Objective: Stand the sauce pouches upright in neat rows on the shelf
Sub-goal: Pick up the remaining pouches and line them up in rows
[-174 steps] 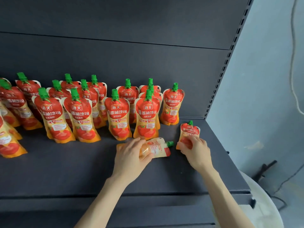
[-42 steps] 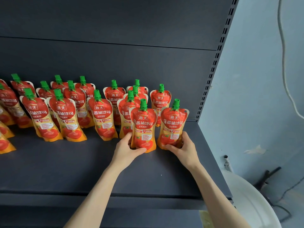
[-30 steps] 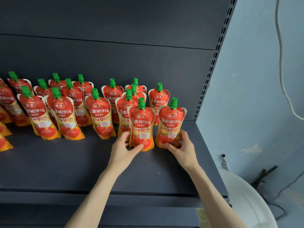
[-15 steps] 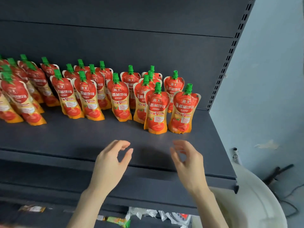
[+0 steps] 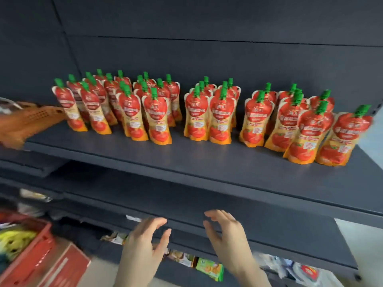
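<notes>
Ok so the left hand (image 5: 145, 245) and right hand (image 5: 227, 235) hang below the front edge of the dark grey metal shelf (image 5: 207, 168), fingers (image 5: 157, 222) apart, holding nothing. The red-and-orange sauce pouches with green caps (image 5: 219, 119) all stand upright, up and beyond them. The right hand's nearer the right-end pair, I reckon.

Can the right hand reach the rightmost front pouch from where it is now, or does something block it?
Probably yes. The right hand is open and empty, below the shelf edge. The pouch stands in the front row with bare shelf before it, so nothing blocks the way.
</notes>
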A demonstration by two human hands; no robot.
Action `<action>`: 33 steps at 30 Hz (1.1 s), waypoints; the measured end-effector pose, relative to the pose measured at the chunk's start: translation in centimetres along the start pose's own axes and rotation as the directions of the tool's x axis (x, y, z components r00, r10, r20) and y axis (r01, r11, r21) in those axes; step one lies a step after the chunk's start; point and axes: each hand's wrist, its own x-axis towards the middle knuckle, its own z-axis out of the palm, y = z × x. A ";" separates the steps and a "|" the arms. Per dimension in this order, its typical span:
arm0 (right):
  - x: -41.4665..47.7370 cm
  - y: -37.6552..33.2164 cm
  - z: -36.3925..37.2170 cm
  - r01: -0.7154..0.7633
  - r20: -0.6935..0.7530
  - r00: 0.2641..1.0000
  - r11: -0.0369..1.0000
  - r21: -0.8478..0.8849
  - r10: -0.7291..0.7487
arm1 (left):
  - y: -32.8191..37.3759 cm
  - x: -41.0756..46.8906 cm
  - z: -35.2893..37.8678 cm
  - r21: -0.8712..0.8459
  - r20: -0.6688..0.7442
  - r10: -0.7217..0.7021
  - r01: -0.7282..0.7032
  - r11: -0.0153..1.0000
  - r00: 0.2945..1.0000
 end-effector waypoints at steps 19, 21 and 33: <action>18.4 -23.5 19.9 0.162 -0.052 0.986 0.981 0.107 -0.157 | -23.5 15.7 -20.2 -0.083 -0.134 -0.005 -0.007 0.997 0.991; 21.8 -24.4 21.5 0.163 -0.078 0.985 0.981 0.101 -0.156 | -25.3 19.1 -20.9 -0.126 -0.138 -0.009 -0.008 0.992 0.990; 32.7 -27.4 26.8 0.102 -0.362 0.931 0.987 0.122 -0.051 | -32.9 34.3 -21.1 -0.372 -0.120 -0.115 0.063 0.926 0.986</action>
